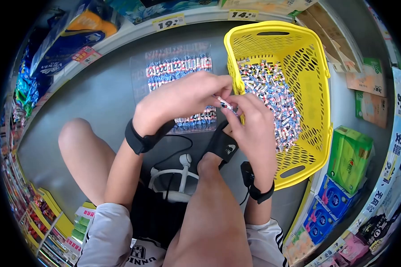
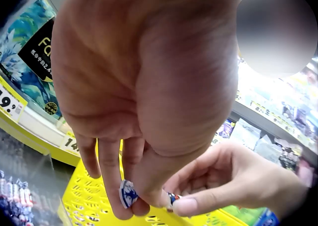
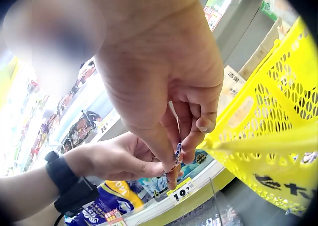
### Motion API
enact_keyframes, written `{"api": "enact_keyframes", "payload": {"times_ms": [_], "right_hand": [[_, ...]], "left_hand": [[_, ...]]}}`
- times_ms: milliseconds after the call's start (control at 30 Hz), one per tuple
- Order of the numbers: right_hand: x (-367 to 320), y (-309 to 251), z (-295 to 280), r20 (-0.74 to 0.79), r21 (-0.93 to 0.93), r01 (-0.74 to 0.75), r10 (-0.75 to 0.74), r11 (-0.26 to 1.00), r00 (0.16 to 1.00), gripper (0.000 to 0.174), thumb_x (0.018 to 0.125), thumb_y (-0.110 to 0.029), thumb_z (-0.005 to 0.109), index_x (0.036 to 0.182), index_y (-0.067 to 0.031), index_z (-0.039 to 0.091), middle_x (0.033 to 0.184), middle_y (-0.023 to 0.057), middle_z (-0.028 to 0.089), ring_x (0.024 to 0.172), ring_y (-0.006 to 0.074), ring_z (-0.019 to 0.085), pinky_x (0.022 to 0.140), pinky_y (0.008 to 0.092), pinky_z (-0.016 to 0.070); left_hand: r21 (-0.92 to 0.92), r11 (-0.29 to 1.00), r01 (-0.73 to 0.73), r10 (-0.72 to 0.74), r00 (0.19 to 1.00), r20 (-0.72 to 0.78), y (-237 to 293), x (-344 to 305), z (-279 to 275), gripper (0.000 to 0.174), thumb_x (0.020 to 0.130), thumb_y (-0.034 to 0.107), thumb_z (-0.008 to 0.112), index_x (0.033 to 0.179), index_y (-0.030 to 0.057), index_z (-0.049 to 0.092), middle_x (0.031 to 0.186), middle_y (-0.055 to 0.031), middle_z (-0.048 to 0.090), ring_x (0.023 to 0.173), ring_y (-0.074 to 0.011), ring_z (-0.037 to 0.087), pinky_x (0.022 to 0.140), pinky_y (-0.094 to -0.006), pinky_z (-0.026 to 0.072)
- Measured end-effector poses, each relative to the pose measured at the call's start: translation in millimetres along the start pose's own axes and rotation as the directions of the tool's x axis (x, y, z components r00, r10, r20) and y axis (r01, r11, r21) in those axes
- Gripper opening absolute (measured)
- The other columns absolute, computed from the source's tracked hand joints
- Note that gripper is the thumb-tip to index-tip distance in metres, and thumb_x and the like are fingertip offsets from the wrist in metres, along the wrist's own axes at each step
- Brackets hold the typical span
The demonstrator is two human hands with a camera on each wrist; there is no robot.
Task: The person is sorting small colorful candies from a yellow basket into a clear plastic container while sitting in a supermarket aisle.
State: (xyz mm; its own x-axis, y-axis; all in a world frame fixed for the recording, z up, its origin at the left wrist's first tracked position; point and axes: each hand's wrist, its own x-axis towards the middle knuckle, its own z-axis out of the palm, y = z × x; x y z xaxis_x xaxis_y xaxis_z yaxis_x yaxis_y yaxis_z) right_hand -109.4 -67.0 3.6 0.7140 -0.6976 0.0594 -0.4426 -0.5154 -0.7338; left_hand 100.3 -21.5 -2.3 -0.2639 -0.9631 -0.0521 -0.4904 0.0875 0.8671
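the floor [image 1: 98, 93] is smooth grey, a strip of shop aisle with shelves [image 1: 200, 13] curving round it on every side. yellow price tags [image 1: 168, 21] sit on the shelf edge ahead. blue packs [image 1: 71, 40] fill the far left, and green boxes [image 1: 349, 158] stand low on the right above blue cartons [image 1: 332, 202]. the person crouches over the floor, bare knees low in the head view, a black band on each wrist. a yellow basket [image 1: 318, 84] with perforated walls stands on the floor to the right, its bottom covered by a loose heap of sweets [image 1: 272, 95] in blue, white and red wrappers. just left of it a clear tray [image 1: 140, 66] lies flat on the floor and holds rows of sweets [image 1: 178, 66] of the same kind, laid side by side; the arms hide part of it. the two hands meet above the gap between tray and basket, close to the basket's left rim. between them is one wrapped sweet [image 1: 226, 104], off the floor and outside both containers. the left hand [image 1: 178, 100] has its fingers curled down, and thumb and fingertips pinch one end of the sweet. the right hand [image 1: 254, 129] pinches the other end between thumb and forefinger, its remaining fingers folded in toward the palm. the fingertips of the two hands touch around the wrapper.
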Motion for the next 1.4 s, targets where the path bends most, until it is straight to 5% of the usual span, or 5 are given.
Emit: {"api": "enact_keyframes", "payload": {"times_ms": [467, 867, 1200, 1267, 1400], "right_hand": [[19.2, 29.1, 123.6, 0.113, 0.120, -0.142, 0.129, 0.983, 0.985, 0.016, 0.084, -0.003, 0.077, 0.096, 0.0037, 0.068, 0.091, 0.0226, 0.071, 0.086, 0.0438, 0.071, 0.075, 0.0502, 0.0574], [38.6, 33.6, 178.3, -0.013, -0.252, -0.140, 0.141, 0.958, 0.990, 0.019, 0.091, -0.001, 0.068, 0.107, 0.0096, 0.067, 0.088, 0.0239, 0.072, 0.082, 0.0382, 0.076, 0.070, 0.0449, 0.0627], [64.6, 42.2, 211.6, -0.040, -0.395, -0.264, 0.271, 0.880, 0.962, 0.018, 0.088, -0.002, 0.068, 0.100, 0.0110, 0.064, 0.084, 0.0256, 0.074, 0.079, 0.0413, 0.077, 0.067, 0.0489, 0.0636], [65.6, 47.0, 221.5, -0.092, -0.608, -0.257, 0.255, 0.751, 0.963, 0.014, 0.090, -0.006, 0.070, 0.098, 0.0050, 0.065, 0.086, 0.0153, 0.074, 0.076, 0.0246, 0.078, 0.061, 0.0299, 0.0637], [59.5, 53.2, 222.7, -0.063, -0.581, -0.239, 0.250, 0.778, 0.966, 0.016, 0.091, -0.008, 0.070, 0.099, 0.0051, 0.066, 0.087, 0.0135, 0.073, 0.075, 0.0239, 0.077, 0.061, 0.0296, 0.0637]], "left_hand": [[0.098, 0.912, 0.398, -0.408, 0.903, 0.134, -102.8, -36.8, -3.6, 0.019, 0.087, 0.003, 0.079, 0.104, 0.0031, 0.071, 0.089, -0.0127, 0.072, 0.089, -0.0277, 0.070, 0.078, -0.0412, 0.0540], [0.001, 0.910, 0.415, -0.413, 0.907, -0.077, -157.6, -33.8, 25.3, 0.020, 0.091, 0.009, 0.076, 0.112, 0.0077, 0.073, 0.080, -0.0139, 0.068, 0.076, -0.0316, 0.064, 0.072, -0.0443, 0.0500], [0.223, 0.942, 0.250, -0.135, 0.892, -0.432, -165.0, -41.5, 38.6, 0.030, 0.093, -0.002, 0.063, 0.122, 0.0031, 0.067, 0.116, -0.0184, 0.068, 0.105, -0.0401, 0.068, 0.088, -0.0467, 0.0562], [0.289, 0.923, 0.255, -0.116, 0.898, -0.423, -162.0, -42.4, 37.4, 0.031, 0.092, -0.004, 0.062, 0.121, 0.0028, 0.067, 0.116, -0.0190, 0.067, 0.107, -0.0415, 0.067, 0.088, -0.0472, 0.0560], [0.323, 0.918, 0.229, -0.128, 0.944, -0.305, -166.2, -46.6, 45.0, 0.040, 0.082, -0.007, 0.063, 0.121, 0.0014, 0.068, 0.118, -0.0177, 0.068, 0.113, -0.0392, 0.066, 0.094, -0.0467, 0.0551]]}}
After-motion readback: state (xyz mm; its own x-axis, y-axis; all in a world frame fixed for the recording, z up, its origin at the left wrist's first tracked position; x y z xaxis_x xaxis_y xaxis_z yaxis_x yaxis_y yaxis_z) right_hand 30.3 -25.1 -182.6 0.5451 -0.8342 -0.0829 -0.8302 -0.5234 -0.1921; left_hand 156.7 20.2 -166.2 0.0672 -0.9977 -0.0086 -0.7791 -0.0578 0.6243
